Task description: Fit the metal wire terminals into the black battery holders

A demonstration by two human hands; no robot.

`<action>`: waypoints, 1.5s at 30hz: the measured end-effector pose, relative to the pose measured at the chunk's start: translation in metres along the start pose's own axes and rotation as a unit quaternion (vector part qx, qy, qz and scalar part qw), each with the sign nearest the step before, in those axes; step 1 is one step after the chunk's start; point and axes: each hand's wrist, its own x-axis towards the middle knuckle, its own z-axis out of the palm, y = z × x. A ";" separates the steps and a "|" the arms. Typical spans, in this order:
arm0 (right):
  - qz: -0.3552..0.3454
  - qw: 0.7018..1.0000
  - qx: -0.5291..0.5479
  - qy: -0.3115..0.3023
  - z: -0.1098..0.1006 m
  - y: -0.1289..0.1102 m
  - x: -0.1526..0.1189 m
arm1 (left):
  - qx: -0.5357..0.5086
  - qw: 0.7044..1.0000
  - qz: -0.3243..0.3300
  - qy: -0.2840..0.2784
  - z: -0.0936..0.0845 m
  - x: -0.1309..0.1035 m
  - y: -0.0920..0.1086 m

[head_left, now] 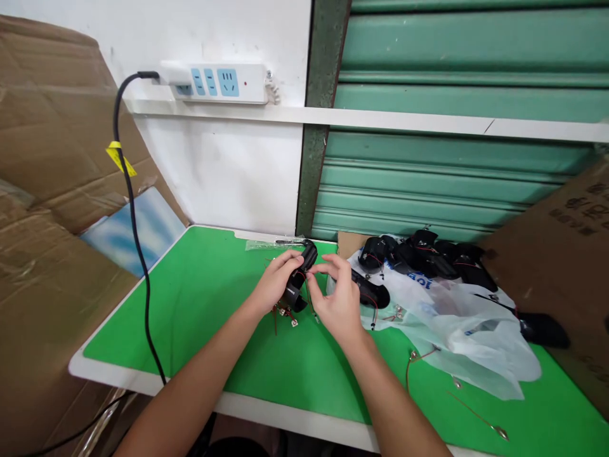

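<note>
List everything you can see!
Wall: one, white, back
Shutter: one, green, back
Post: one, dark green, between them
Rail: one, white, across back
Power strip: one, white-blue, wall
Cord: one, black, left
Tag: one, yellow, cord
Cardboard: several, brown, sides
Sheet: one, blue-white, left
Table: one, green, centre
Plastic bag: one, whitish, table
Wrapper: one, clear, table back
Piled parts: several, black, bag
Loose parts: two, black, table right
Wired bits: several, silver-red, table
Held part: one, black, left hand
Forearms: two, bare, front
Left hand: one, bare, holding part
Right hand: one, bare, pinching wire
</note>
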 end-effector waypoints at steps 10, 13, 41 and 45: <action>0.025 0.999 -0.021 0.018 0.001 0.001 -0.003 | 0.025 1.000 0.018 0.004 0.005 -0.005 0.005; 0.023 0.999 -0.019 0.023 0.001 0.002 -0.003 | 0.035 0.999 0.019 0.004 0.005 -0.005 0.005; -0.091 0.985 -0.136 -0.048 -0.004 0.000 -0.001 | 0.129 0.989 0.074 0.015 0.014 -0.011 0.000; -0.059 0.995 -0.075 -0.040 -0.011 -0.003 0.005 | 0.038 0.998 0.055 -0.017 0.008 -0.006 -0.002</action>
